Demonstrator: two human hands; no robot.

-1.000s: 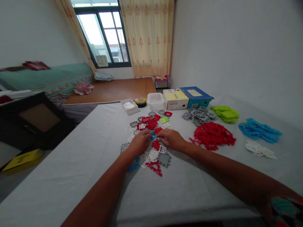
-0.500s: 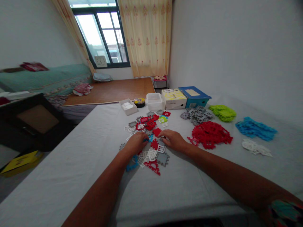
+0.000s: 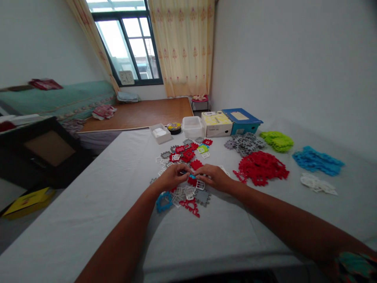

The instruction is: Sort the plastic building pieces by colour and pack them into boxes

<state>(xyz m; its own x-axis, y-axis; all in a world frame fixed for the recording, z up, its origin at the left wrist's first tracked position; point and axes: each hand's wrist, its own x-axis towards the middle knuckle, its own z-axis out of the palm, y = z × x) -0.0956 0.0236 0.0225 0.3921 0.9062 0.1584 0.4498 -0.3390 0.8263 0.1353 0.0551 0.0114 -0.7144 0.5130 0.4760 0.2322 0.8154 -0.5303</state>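
A small blue plastic interlocking piece (image 3: 192,177) shows between the fingertips of my two hands, partly covered by them. My left hand (image 3: 172,176) pinches it from the left, and my right hand (image 3: 214,177) closes on it from the right. Both are just above a mixed spread of loose pieces. Under the fingers lies a red piece (image 3: 192,182), with a white window-shaped piece (image 3: 200,184) beside my right hand. Nearer to me are a grey square piece (image 3: 202,197), a red triangular piece (image 3: 191,206) and a blue ring-like piece (image 3: 164,202).
On the right are sorted piles: red (image 3: 263,168), grey (image 3: 246,144), green (image 3: 277,141), blue (image 3: 318,160) and white (image 3: 318,183). Along the back stand a clear plastic tub (image 3: 192,127), a yellow-and-white box (image 3: 217,124), a blue lidded box (image 3: 243,120) and a small white box (image 3: 160,134).
My hands have come closer together. The blue piece, earlier by my left fingertips, is now between both hands. The loose pieces nearer to me lie where they were.
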